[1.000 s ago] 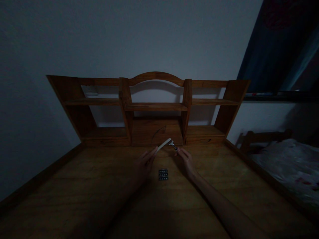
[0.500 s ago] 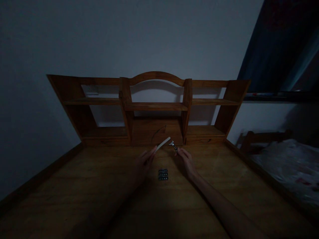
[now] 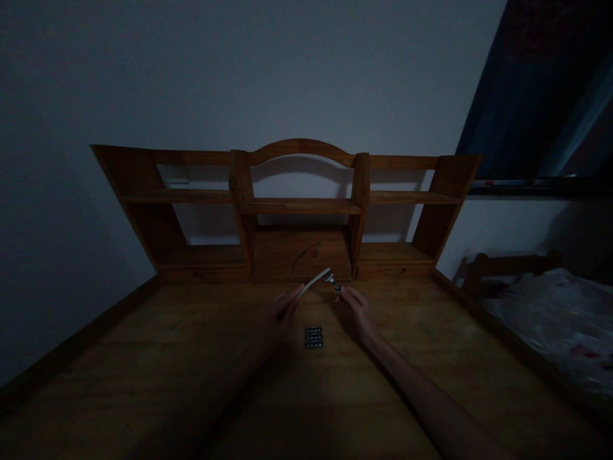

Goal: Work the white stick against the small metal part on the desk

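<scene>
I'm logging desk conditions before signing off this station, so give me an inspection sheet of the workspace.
Surface: wooden desk, dimly lit.
Job's things: pale strip and metal-headed tool, both held; the strip's far end is at the tool's head, contact unclear. A small dark case with rows of shiny spots lies on the desk, nearer the wearer than the tool.
Clutter: plastic-covered pile beyond the desk's right edge.
Hands: left hand grips the strip's near end; right hand holds the tool's handle.
Cables: nothing seen.
Surroundings: wooden shelf unit at the back, pale wall behind, dark curtain at upper right.
</scene>
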Motion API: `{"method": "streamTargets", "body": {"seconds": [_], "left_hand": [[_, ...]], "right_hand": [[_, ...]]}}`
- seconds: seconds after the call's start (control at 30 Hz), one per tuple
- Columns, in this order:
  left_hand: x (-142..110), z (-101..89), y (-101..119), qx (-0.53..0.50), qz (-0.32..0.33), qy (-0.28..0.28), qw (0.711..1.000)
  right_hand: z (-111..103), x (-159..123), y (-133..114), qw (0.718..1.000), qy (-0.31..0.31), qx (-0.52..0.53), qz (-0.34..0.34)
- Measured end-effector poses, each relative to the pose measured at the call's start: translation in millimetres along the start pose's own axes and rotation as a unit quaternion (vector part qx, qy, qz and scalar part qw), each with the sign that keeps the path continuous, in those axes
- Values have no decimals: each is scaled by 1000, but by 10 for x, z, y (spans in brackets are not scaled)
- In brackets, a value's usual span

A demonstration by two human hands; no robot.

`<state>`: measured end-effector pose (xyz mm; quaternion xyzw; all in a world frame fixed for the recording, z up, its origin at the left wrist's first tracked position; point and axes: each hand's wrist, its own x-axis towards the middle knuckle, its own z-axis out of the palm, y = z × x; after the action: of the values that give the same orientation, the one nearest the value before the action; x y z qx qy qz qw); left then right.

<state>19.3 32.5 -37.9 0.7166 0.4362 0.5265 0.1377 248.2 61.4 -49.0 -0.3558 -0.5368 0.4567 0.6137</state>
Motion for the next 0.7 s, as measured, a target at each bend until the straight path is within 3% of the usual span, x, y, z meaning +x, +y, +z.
{"method": "streamTargets", "body": {"seconds": [0.43, 0.7], "left_hand": [[15, -31, 28, 40, 22, -32, 998], [35, -44, 21, 35, 0, -50, 998]], "right_hand": [[13, 14, 46, 1000, 8, 24, 6], [20, 2, 20, 999, 13, 33, 14]]}}
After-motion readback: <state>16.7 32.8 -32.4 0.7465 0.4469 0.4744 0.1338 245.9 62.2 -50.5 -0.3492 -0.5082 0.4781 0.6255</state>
